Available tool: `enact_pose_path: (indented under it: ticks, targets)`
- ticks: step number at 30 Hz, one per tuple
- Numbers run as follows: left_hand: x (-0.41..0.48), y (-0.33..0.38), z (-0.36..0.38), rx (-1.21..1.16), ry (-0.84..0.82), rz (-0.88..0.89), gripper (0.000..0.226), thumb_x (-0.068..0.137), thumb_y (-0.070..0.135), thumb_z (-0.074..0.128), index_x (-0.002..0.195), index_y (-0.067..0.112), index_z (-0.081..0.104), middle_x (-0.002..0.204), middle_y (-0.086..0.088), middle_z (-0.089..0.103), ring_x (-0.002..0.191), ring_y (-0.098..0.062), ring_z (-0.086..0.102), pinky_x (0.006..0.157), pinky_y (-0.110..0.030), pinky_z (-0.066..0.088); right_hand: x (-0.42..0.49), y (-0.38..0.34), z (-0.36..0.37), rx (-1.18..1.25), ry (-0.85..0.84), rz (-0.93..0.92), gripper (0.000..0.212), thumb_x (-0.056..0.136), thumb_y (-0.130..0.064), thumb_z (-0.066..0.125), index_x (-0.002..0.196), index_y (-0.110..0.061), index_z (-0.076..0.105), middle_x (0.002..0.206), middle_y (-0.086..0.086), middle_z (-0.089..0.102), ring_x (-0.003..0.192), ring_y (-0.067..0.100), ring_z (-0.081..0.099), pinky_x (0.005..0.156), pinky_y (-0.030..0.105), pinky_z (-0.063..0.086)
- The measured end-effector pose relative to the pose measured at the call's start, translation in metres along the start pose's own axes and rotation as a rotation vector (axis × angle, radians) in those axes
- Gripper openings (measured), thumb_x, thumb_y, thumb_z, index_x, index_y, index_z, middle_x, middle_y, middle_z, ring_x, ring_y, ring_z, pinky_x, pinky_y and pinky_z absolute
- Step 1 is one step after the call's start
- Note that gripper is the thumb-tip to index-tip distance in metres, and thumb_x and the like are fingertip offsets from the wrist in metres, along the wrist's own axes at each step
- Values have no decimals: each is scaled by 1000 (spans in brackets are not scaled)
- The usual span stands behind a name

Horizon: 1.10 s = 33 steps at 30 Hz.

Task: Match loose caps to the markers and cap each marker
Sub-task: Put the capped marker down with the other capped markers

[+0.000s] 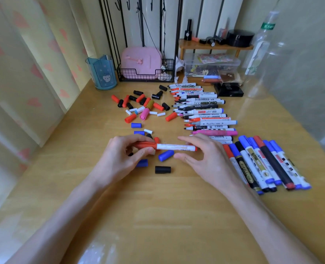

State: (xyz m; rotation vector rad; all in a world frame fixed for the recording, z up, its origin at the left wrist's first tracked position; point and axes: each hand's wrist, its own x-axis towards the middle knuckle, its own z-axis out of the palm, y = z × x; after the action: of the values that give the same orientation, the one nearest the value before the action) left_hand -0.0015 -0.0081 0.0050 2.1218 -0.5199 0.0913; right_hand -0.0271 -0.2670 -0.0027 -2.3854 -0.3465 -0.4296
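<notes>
A white marker point(174, 147) with a red cap point(145, 145) on its left end lies level between my hands above the wooden desk point(167, 216). My left hand point(123, 155) grips the red cap between thumb and fingers. My right hand point(203, 155) holds the marker's right end with fingers and thumb. Loose caps lie close by: a blue cap point(166, 155), a black cap point(162, 169), another blue cap point(143, 163). A pile of loose caps point(142, 106) sits farther back. Uncapped markers point(201, 109) lie in a row at centre right. Capped markers point(262, 161) lie at the right.
A blue pen cup point(101, 73) stands at the back left beside a black wire basket point(146, 73) with a pink case. A clear box point(212, 67), a wooden shelf point(215, 45) and a clear bottle point(260, 54) stand at the back right. A curtain hangs on the left.
</notes>
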Motion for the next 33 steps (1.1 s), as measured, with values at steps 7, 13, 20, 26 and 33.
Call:
enact_pose_path:
  ticks: [7, 13, 20, 26, 33]
  targets:
    - [-3, 0, 7, 54, -75, 68, 15, 104, 41, 59, 110, 33, 71, 84, 11, 71, 72, -24, 64, 73, -43, 54, -1, -5, 13, -25, 2, -181, 27, 102, -36, 58, 116, -23, 76, 82, -19, 59, 78, 2, 45, 79, 43, 43]
    - [0, 1, 5, -3, -122, 28, 15, 107, 29, 57, 105, 24, 71, 81, 5, 68, 73, -16, 60, 68, -33, 50, 2, -7, 15, -16, 126, -258, 20, 98, -17, 64, 110, -11, 79, 77, -4, 52, 75, 20, 43, 68, 36, 40]
    - [7, -13, -20, -61, 3, -105, 15, 104, 30, 59, 97, 25, 72, 72, 14, 65, 66, -3, 57, 63, -16, 43, 6, 10, -9, -67, 343, -189, 31, 88, 7, 75, 113, -9, 79, 90, 2, 68, 87, 20, 55, 78, 30, 48]
    - [9, -30, -28, 204, 102, -91, 11, 95, 23, 74, 105, 28, 74, 100, 18, 75, 98, 6, 65, 73, -4, 38, 5, 11, 3, -75, 218, -102, 22, 93, -7, 75, 113, -15, 79, 93, 0, 69, 92, 24, 58, 85, 39, 49]
    - [9, -39, -28, 239, 104, -66, 17, 91, 37, 77, 108, 34, 73, 102, 19, 71, 102, -3, 63, 80, -12, 40, 3, 8, 4, -68, 203, -83, 21, 94, -11, 74, 114, -16, 78, 101, -3, 71, 97, 20, 59, 89, 36, 49]
